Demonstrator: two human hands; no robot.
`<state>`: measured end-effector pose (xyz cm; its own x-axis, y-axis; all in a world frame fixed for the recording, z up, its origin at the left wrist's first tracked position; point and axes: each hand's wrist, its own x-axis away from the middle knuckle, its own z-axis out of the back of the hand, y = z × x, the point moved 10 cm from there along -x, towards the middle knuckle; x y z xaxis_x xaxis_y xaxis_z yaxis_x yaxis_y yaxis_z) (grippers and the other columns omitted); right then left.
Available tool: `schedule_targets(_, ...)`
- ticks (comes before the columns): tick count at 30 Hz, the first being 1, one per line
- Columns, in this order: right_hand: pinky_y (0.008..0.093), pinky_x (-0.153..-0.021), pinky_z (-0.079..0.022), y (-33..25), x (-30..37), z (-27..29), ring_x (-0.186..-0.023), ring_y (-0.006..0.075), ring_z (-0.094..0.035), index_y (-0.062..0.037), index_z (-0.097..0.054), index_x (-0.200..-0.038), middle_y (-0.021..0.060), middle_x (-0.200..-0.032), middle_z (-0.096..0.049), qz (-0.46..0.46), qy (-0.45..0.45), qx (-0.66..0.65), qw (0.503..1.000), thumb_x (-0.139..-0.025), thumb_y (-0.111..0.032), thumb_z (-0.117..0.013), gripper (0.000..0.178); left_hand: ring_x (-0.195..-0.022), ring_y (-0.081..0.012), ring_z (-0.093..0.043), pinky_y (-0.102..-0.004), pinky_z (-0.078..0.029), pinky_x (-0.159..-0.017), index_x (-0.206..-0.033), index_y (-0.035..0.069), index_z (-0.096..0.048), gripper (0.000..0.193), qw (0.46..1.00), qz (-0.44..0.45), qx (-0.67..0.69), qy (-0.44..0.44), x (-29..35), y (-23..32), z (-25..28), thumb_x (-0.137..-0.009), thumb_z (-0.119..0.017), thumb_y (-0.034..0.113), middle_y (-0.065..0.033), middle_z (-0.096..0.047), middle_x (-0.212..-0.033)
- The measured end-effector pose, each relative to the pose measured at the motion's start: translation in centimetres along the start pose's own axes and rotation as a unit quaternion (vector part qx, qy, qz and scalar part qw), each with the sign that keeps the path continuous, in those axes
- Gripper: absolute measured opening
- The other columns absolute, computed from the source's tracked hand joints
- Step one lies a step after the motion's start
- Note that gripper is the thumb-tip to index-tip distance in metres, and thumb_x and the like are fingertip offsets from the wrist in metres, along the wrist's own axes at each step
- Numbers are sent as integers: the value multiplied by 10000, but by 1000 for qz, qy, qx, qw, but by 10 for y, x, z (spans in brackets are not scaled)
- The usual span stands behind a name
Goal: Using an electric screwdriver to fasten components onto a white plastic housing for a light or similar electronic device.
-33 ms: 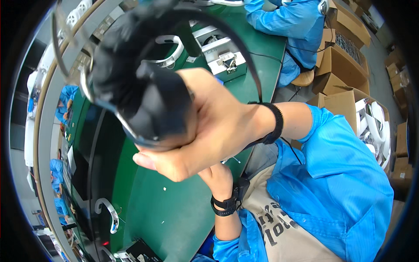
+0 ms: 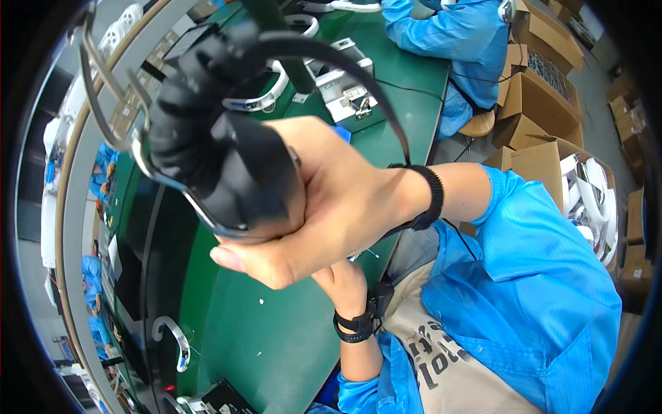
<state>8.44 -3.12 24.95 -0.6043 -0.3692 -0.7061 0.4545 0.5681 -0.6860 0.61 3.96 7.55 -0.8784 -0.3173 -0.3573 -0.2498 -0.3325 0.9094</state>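
My right hand [image 2: 331, 200] is closed around the top of a black tool [image 2: 258, 176] that looks like an electric screwdriver, with a bent metal hanging loop [image 2: 141, 148] and a thick coiled black cord [image 2: 183, 110] at its end. The tool's lower part is hidden beneath the fist. Below it, lower in the picture, my left hand [image 2: 345, 286] is near the green bench top [image 2: 276, 338]. Its fingers are covered by my right hand. A small pale piece with thin wires [image 2: 372, 252] shows beside it, too small to name.
A silver metal case [image 2: 352, 103] stands on the bench beyond my right hand, near white curved parts [image 2: 269, 93]. Another white curved part [image 2: 176, 341] lies at lower left. A co-worker in blue [image 2: 455, 48] sits at the upper right, beside open cardboard boxes [image 2: 538, 96].
The metal loop and coiled cord have shifted slightly and look sharper. More of a blue object shows behind my right hand. Both hands keep nearly the same place.
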Motion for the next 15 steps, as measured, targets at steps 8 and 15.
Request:
schedule_targets(8, 295, -524, -466, -30, 24, 143, -521, 141, -558, -8, -511, -995, 68, -657, -581, 41, 143, 177, 973, -1006, -83, -601, 118, -733, -221, -660, -357, -562, -712, -1533, 62, -335, 424, 966, 102, 232, -45, -9, -1, -19, -1117, -368, 142, -154, -656, -924)
schedule_targets(15, 268, -533, -439, 35, 32, 227, -561, 96, -556, -21, -569, -938, 27, -691, -605, 13, 232, 186, 955, -1006, -76, -674, 137, -682, -223, -628, -367, -560, -678, -1534, 112, -322, 412, 960, 120, 247, -59, -12, -4, -25, -1126, -337, 171, -154, -632, -810)
